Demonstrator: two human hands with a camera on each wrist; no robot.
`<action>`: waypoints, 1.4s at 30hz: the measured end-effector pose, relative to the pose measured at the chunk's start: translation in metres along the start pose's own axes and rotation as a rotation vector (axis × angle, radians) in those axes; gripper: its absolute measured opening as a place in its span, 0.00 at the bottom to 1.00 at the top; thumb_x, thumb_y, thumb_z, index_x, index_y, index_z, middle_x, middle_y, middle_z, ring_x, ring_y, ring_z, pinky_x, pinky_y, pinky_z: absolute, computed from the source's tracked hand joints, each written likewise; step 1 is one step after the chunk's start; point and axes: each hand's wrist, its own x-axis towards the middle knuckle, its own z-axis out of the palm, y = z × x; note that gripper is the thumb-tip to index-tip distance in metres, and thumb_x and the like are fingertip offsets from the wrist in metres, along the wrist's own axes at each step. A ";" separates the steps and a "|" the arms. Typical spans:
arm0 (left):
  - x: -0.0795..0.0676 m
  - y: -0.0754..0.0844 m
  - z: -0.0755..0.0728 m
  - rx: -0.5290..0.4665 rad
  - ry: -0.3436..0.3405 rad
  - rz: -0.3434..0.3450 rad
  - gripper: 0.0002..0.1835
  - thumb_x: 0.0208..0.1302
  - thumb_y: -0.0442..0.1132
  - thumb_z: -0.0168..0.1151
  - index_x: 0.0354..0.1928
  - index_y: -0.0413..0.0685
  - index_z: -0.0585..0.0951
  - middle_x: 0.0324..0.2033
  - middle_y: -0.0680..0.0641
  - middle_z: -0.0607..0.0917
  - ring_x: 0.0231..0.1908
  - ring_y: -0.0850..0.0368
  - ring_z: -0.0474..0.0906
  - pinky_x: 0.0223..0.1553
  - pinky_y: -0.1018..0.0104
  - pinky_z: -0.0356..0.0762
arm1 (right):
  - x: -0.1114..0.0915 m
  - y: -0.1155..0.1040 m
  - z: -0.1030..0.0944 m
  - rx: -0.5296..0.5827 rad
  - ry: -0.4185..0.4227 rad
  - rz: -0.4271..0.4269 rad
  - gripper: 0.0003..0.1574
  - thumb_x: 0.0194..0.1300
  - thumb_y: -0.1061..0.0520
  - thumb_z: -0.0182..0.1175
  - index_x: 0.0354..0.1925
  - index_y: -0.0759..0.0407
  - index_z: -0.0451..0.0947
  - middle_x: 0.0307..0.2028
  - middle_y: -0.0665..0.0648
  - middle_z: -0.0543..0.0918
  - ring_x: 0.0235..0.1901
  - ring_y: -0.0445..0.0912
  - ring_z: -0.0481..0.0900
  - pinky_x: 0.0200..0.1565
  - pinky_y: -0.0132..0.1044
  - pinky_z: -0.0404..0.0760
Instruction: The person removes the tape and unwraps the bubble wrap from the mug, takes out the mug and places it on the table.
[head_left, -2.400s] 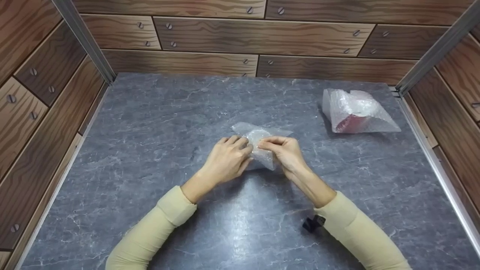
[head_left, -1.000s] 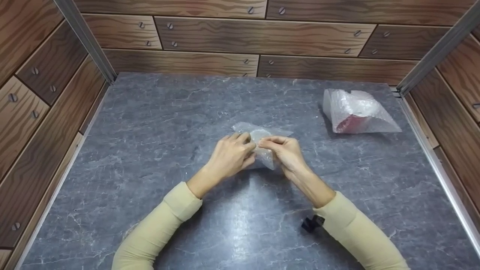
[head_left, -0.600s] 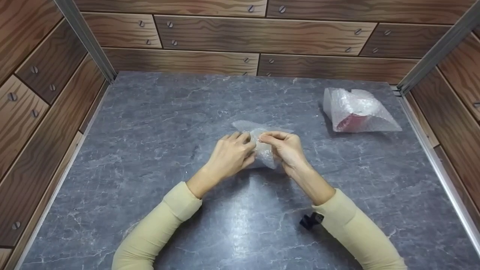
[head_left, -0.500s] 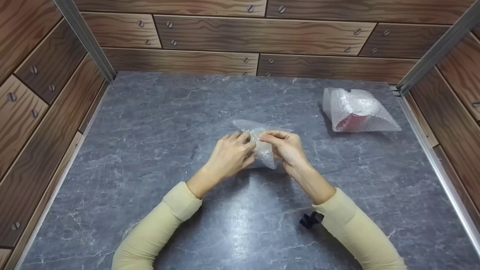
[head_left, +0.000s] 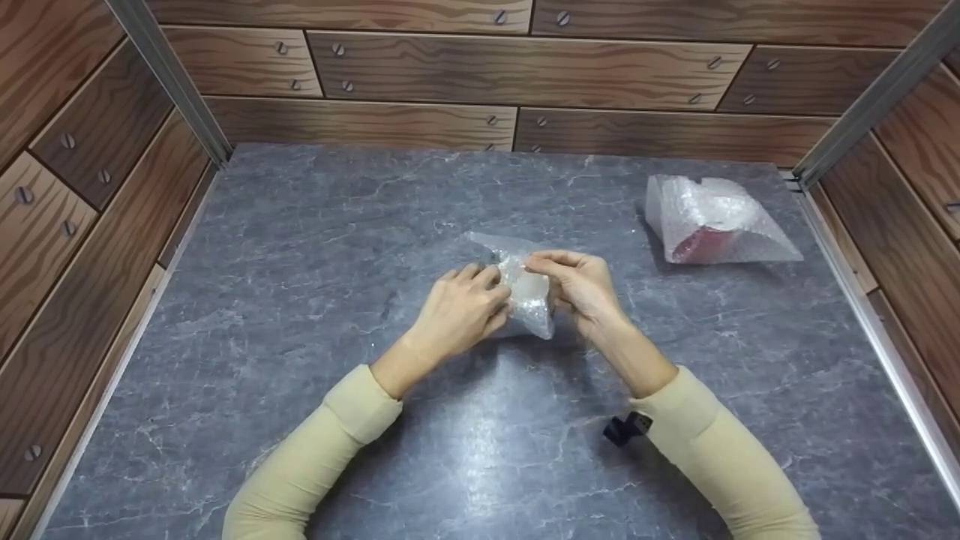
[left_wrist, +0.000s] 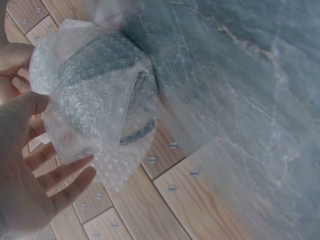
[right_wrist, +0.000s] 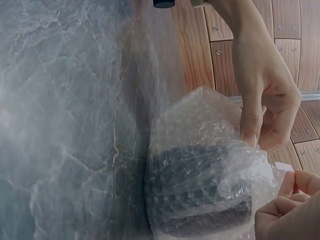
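Note:
In the head view, a bubble-wrapped bundle [head_left: 529, 296] is at mid-table between the hands. A dark thing shows through the wrap [right_wrist: 200, 185] in the right wrist view; its kind is hidden. My left hand [head_left: 461, 311] holds the bundle's left side, its thumb on the wrap in the left wrist view and several fingers spread at the lower edge. Over the bundle's upper right side, my right hand [head_left: 581, 289] pinches a small clear strip, like tape [right_wrist: 284, 166], between thumb and forefinger.
A second bubble-wrapped package [head_left: 716, 225], with something red inside, stands at the back right of the grey marbled table [head_left: 337, 202]. Wood-patterned panels [head_left: 525, 71] surround the table on three sides. A black device [head_left: 628, 427] sits at the right cuff.
My right hand has shifted up and to the right, pinching throughout. The bundle has tilted a little and shows more of its front. Earlier, my left hand shifted slightly right.

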 end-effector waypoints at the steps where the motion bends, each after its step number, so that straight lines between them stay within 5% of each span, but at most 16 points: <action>1: 0.000 0.000 0.000 0.001 0.001 0.000 0.11 0.67 0.52 0.68 0.35 0.54 0.85 0.40 0.52 0.87 0.35 0.53 0.83 0.29 0.62 0.82 | 0.001 -0.001 -0.001 0.000 -0.002 0.000 0.05 0.64 0.60 0.75 0.34 0.50 0.90 0.18 0.43 0.83 0.10 0.33 0.57 0.14 0.25 0.55; 26: -0.001 0.000 0.000 -0.009 0.010 0.001 0.11 0.69 0.52 0.67 0.35 0.55 0.85 0.41 0.52 0.87 0.35 0.53 0.83 0.29 0.63 0.81 | 0.022 -0.021 -0.023 0.007 0.029 -0.107 0.03 0.63 0.58 0.76 0.35 0.50 0.90 0.29 0.45 0.92 0.08 0.31 0.57 0.13 0.24 0.57; 34: -0.001 0.001 0.000 -0.011 0.013 0.000 0.11 0.69 0.52 0.67 0.35 0.55 0.85 0.41 0.52 0.88 0.34 0.54 0.82 0.28 0.64 0.80 | 0.029 -0.021 -0.033 -0.073 0.080 -0.284 0.04 0.63 0.60 0.76 0.34 0.50 0.91 0.26 0.43 0.90 0.10 0.32 0.63 0.15 0.24 0.63; 42: -0.001 0.001 -0.001 -0.012 0.011 -0.001 0.11 0.69 0.52 0.67 0.35 0.55 0.85 0.41 0.53 0.87 0.34 0.54 0.82 0.27 0.64 0.79 | 0.036 -0.017 -0.046 -0.270 0.174 -0.485 0.16 0.58 0.59 0.79 0.41 0.68 0.90 0.27 0.38 0.88 0.25 0.34 0.77 0.25 0.23 0.73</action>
